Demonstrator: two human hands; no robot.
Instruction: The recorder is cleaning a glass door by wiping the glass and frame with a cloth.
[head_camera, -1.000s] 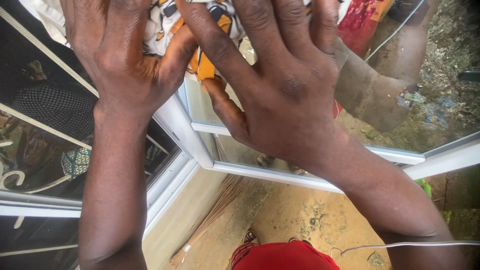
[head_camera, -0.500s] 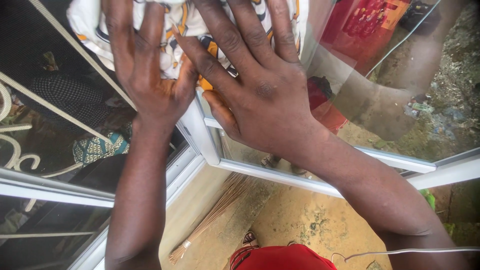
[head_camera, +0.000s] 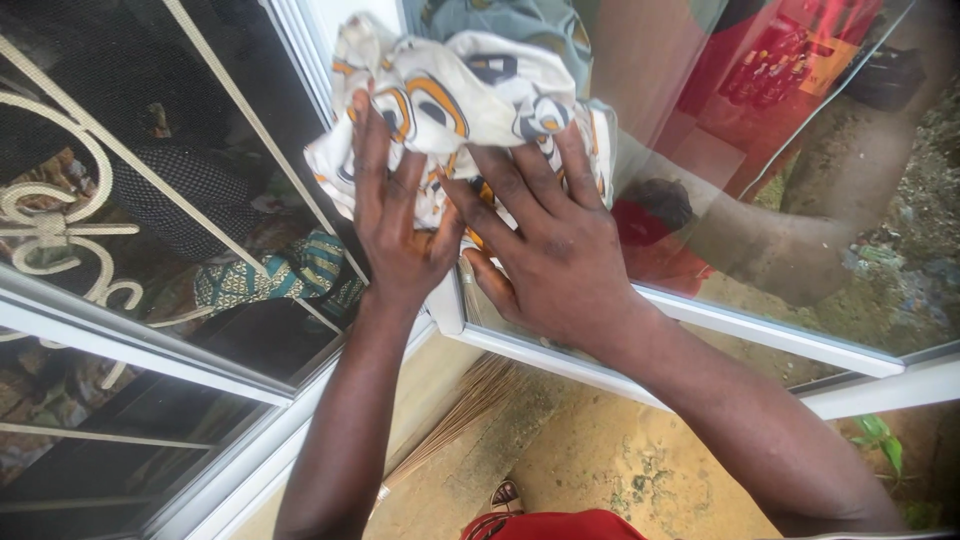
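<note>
Both hands flat on a patterned white-and-orange cloth (head_camera: 450, 110), pressed against the window pane (head_camera: 760, 180) at the white frame upright (head_camera: 445, 300). Left hand (head_camera: 395, 225) at 9 o'clock of right hand (head_camera: 550, 255), fingers spread, gripping nothing. Compared with a second earlier: cloth and hands shifted higher up the glass, more cloth exposed; wiping stroke travelling toward 12 o'clock. Straw broom (head_camera: 455, 415) at 6 o'clock, below.

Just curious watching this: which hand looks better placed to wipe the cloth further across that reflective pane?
Probably the right hand: it presses the patterned cloth over the glass pane, while the left hand sits nearer the white frame.
</note>
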